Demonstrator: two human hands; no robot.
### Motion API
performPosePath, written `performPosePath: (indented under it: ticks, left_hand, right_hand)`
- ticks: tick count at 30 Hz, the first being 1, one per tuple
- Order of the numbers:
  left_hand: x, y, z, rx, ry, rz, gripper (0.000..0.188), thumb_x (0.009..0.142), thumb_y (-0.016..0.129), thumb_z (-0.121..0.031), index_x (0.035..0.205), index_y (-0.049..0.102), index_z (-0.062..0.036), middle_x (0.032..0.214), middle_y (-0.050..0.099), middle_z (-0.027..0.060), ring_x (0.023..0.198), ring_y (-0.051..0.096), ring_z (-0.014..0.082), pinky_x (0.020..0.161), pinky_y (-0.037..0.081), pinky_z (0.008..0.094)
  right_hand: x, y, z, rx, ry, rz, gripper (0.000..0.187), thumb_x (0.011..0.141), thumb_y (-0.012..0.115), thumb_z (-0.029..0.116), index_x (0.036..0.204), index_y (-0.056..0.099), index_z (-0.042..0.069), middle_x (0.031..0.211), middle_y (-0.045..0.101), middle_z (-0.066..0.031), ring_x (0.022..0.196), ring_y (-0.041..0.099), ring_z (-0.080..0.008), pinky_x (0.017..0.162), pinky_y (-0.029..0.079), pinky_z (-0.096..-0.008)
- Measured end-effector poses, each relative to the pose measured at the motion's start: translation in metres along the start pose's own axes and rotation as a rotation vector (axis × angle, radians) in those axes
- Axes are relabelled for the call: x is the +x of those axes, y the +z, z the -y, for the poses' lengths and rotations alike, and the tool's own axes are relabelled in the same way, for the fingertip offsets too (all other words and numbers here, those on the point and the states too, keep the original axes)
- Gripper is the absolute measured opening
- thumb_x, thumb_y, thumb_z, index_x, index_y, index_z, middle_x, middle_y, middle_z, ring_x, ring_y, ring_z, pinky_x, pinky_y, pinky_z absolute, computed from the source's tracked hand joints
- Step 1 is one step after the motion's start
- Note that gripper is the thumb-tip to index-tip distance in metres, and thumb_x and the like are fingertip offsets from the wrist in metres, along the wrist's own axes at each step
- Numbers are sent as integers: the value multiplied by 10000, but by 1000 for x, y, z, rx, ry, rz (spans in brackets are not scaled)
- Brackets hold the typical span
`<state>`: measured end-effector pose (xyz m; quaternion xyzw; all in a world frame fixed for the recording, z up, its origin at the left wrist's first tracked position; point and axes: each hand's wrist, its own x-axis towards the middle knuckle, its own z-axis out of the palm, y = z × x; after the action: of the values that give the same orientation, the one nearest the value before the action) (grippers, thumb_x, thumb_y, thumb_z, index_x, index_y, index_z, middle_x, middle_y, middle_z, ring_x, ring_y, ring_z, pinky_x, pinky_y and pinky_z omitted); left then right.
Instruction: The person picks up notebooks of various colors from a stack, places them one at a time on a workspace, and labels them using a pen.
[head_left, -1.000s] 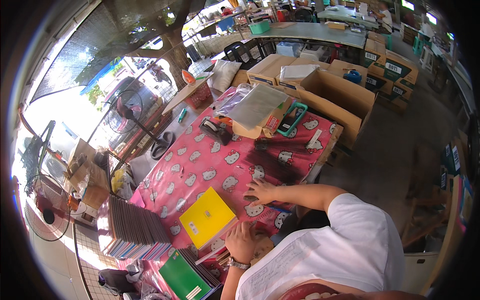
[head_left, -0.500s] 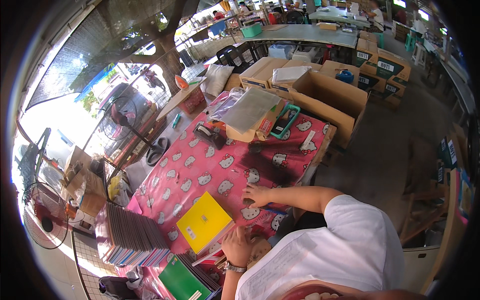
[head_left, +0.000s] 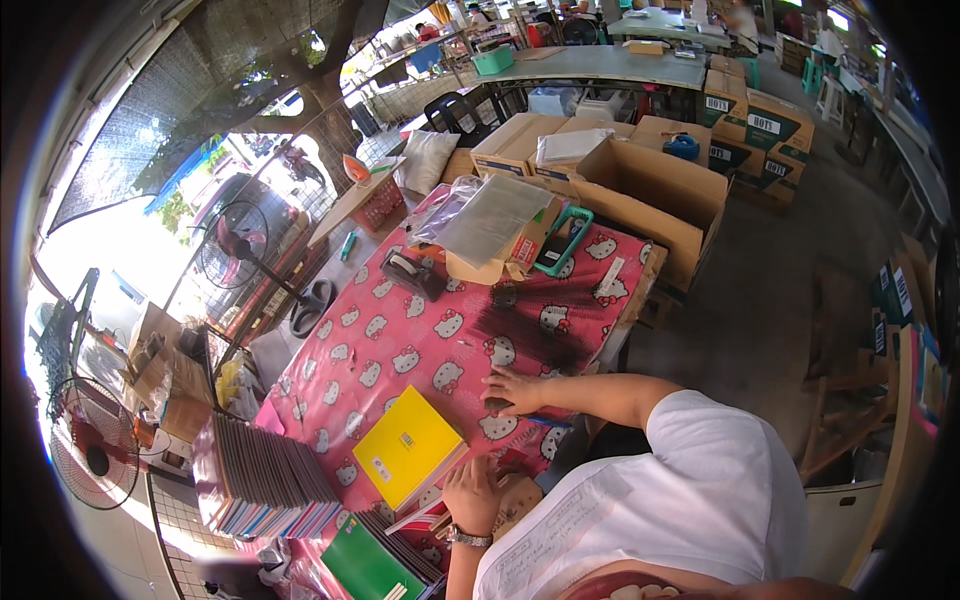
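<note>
My right hand (head_left: 512, 390) lies flat on the pink cat-print tablecloth (head_left: 400, 340), fingers spread, holding nothing. My left hand (head_left: 474, 494), with a watch on the wrist, rests curled at the lower right edge of a yellow notebook (head_left: 408, 458). That notebook lies on top of a pile of other notebooks, and a green notebook (head_left: 362, 566) sits just below it. Whether my left fingers grip the yellow notebook is hidden.
A stack of notebooks (head_left: 262, 482) stands at the table's left corner. A tape dispenser (head_left: 412, 270), clear plastic sleeves (head_left: 495, 215) on a small box and a teal-cased phone (head_left: 562, 242) sit at the far end. Open cardboard boxes (head_left: 660, 190) stand beyond, and a fan (head_left: 92, 455) at left.
The view has shifted slightly. Both hands stay where they were, the right flat on the cloth and the left by the yellow notebook.
</note>
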<state>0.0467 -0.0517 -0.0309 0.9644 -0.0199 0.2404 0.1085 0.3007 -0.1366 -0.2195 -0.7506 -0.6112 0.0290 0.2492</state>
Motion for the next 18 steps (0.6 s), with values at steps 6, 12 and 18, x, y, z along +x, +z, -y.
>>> performPosePath:
  ticks: [6,12,18]
  left_hand:
    - [4,-4,-5,-33,-13,13,113,841,668,-137,915,610,-73,718,643,99,665,634,299,631,483,400]
    - [-4,2,3,-34,-34,20,164,804,678,-116,943,614,-59,746,653,106,686,637,309,652,489,411]
    - [3,-3,1,-48,30,6,166,792,671,-87,947,612,-70,736,640,116,694,634,307,650,490,417]
  right_hand:
    - [-3,-2,-4,-46,-29,-15,644,871,658,460,1404,419,188,1508,302,-180,1424,193,-472,1188,179,-563]
    - [-3,-6,2,-5,35,23,652,870,658,467,1412,413,199,1531,281,-177,1425,171,-495,1178,205,-569]
    - [-3,-8,3,20,45,34,642,875,656,458,1413,412,208,1538,272,-179,1424,168,-503,1172,216,-575]
